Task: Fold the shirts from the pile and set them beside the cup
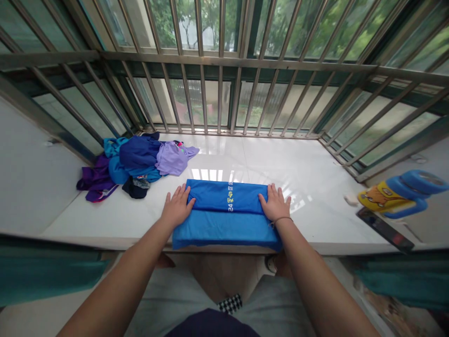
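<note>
Blue garment (210,195): lies on the white windowsill (315,173) in front of the person, its near side at the front edge.
Left hand (177,206): flat at the garment's left end, thumb on the cloth, apart from the loosely spread fingers.
Right hand (275,202): at the right end, thumb on the cloth, fingers parted; neither hand visibly clamps.
Folding: seems well along; a darker band with printed lettering (230,199) lies across the far part, a lighter strip (224,229) uncovered nearer.
Clothes heap (138,154): crumpled at left, apparently unfolded.
</note>
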`<action>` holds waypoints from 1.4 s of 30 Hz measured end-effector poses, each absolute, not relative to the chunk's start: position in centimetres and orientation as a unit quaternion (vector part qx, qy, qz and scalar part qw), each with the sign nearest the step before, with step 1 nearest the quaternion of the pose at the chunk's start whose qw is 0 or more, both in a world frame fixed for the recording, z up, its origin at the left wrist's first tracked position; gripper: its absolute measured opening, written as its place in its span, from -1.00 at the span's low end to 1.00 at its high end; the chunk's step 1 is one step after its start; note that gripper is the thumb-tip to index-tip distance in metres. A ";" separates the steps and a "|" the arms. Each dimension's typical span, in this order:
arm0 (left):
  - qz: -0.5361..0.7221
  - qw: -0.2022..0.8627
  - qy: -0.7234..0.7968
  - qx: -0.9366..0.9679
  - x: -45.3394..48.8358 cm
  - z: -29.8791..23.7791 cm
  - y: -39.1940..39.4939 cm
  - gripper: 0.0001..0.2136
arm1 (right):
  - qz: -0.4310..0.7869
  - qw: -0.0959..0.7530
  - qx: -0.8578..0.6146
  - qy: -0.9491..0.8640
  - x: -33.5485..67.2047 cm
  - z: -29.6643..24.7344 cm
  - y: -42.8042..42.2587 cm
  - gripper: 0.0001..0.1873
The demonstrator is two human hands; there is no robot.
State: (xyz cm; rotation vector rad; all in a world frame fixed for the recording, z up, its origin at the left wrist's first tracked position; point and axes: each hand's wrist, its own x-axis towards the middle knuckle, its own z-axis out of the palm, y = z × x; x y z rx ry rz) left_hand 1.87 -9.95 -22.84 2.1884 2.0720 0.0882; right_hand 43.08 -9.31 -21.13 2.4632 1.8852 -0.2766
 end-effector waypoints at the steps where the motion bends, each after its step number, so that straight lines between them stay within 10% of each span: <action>1: 0.021 0.072 0.685 0.725 1.7 -22.7 -9.3 -0.33 | -0.091 0.011 0.792 0.604 43.1 -21.1 -9.1 -0.11; 42: 0.085 0.064 0.694 0.712 1.8 -21.8 -5.7 -0.40 | -0.092 -0.025 0.802 0.590 44.0 -21.2 -3.9 -0.12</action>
